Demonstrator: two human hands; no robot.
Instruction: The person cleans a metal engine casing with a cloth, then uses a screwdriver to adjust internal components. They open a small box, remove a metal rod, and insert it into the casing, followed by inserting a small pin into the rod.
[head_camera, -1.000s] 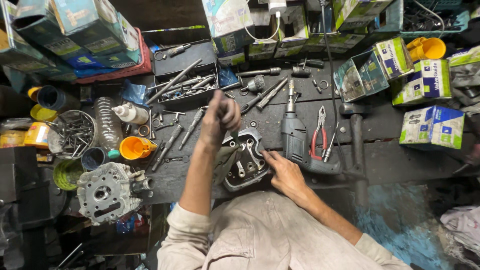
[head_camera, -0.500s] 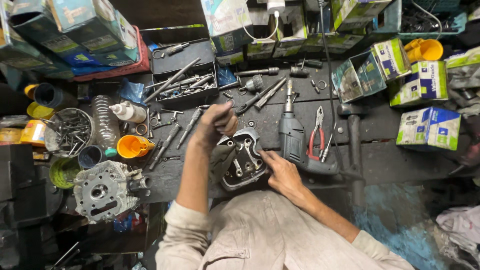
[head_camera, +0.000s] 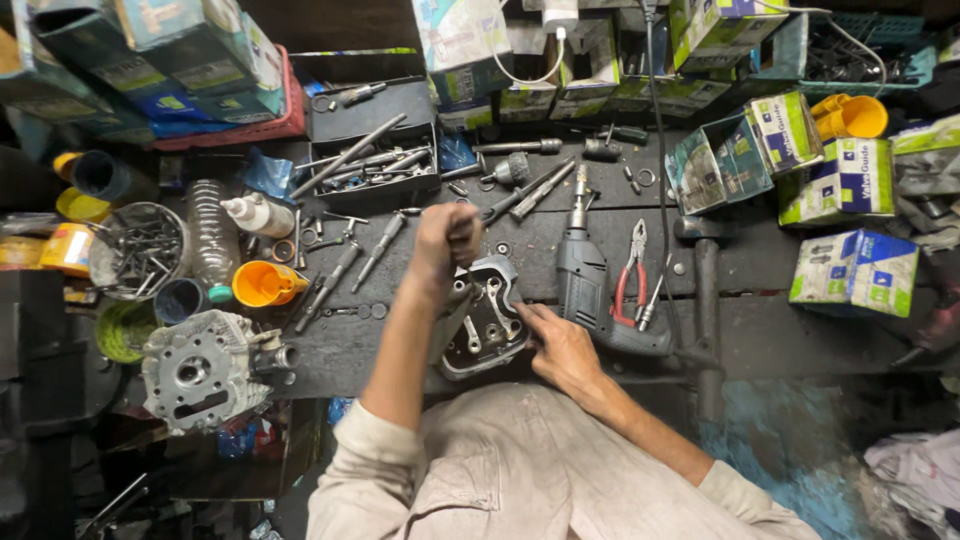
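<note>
Your left hand (head_camera: 445, 238) has its fingers curled together in a fist around a dark tool whose kind you cannot make out, held just above the top edge of the cylinder head (head_camera: 487, 315). Your right hand (head_camera: 560, 345) rests on that part's right edge, fingers spread and pressing against its side. The cylinder head lies on the dark desk (head_camera: 780, 340) right in front of you, between your two forearms.

Just right of it lies a grey electric drill (head_camera: 583, 270), bit pointing away from you, with red-handled pliers (head_camera: 630, 270) beside it. To the left stand an orange cup (head_camera: 262, 283) and a second grey engine casting (head_camera: 205, 368).

Further out, green-and-white cartons (head_camera: 845, 180) are stacked at the right, with a blue-and-white carton (head_camera: 855, 275) below them. Blue and teal boxes (head_camera: 150, 60) pile up at the far left, above a red tray (head_camera: 270, 128).
</note>
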